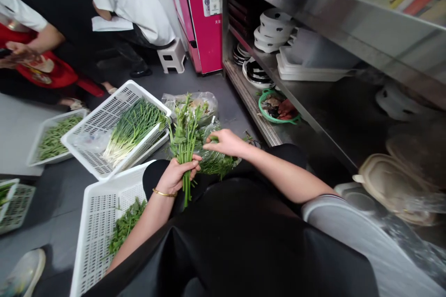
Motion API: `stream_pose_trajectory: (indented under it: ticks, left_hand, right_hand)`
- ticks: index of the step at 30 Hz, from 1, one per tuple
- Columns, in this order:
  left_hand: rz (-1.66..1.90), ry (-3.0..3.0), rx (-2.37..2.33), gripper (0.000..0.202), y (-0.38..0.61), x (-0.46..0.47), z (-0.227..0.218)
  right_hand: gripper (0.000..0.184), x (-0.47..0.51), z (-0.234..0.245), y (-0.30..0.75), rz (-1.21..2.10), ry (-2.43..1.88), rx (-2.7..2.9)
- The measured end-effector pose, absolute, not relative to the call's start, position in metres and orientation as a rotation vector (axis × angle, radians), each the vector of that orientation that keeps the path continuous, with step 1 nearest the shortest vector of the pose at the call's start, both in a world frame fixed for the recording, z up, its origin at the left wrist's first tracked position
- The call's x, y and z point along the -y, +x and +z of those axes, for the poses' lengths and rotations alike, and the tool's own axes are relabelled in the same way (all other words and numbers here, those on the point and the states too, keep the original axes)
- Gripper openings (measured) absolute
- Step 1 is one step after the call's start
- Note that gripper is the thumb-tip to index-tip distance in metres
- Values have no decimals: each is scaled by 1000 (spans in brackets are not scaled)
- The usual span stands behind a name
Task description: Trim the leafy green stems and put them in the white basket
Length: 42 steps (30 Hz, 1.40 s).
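My left hand point(181, 172), with a bangle on its wrist, is wrapped round a bunch of leafy green stems point(186, 137). The bunch stands upright over my lap, leaves at the top and bare stem ends below the fist. Just right of it, my right hand point(225, 143) is closed in a pinch, with a small bit of green showing at its fingers. Beneath the right hand lies a heap of loose greens point(216, 164) on clear plastic. At my left, a white basket point(91, 222) holds more leafy greens point(128, 222).
Another white basket point(81, 132) holds scallions point(134, 127); green beans point(59, 137) fill one beyond. A plastic bag point(205, 102) lies ahead. On the right, a steel shelf point(313, 116) carries dishes and a green colander point(266, 113). Two people are nearby, one beside a white stool point(173, 55).
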State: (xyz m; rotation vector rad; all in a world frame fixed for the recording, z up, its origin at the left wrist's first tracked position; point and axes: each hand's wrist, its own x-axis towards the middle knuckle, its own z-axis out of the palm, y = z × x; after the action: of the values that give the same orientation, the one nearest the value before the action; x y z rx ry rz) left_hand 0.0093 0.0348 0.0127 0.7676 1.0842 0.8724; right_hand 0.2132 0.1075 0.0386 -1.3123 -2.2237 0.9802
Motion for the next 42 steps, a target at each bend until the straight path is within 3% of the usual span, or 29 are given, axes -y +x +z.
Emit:
stream_pose_trajectory:
  ticks: [4, 7, 10, 13, 17, 23, 31, 37, 42]
  left_hand:
    - [867, 766, -1000, 17, 3, -26, 15]
    - [877, 764, -1007, 15, -12, -19, 16]
    - [981, 725, -938, 23, -24, -22, 10]
    - [1070, 704, -970, 33, -28, -42, -3]
    - [1014, 701, -1176, 23, -30, -81, -20]
    - [1204, 516, -1097, 13, -41, -130, -38]
    - [1124, 379, -1297, 12, -38, -137, -53]
    - [1029, 401, -1367, 12, -31, -133, -49]
    - [1139, 359, -1272, 20, -29, -135, -53]
  right_hand:
    - [26, -122, -2, 206, 1179, -1401, 1954]
    - [31, -137, -31, 231, 1272, -1469, 1750]
    - [38, -149, -56, 258, 1354, -1623, 1848]
    - [33, -158, -87, 267, 1406, -1761, 1958]
    - [21, -163, -142, 245, 1400, -1947, 2099]
    - [33, -152, -223, 195, 1616, -2161, 2282]
    - [34, -154, -304, 141, 1898, -2340, 2273]
    - [33, -166, -304, 151, 2006, -2289, 2065]
    - [28, -171, -237, 176, 1928, -2094, 1942]
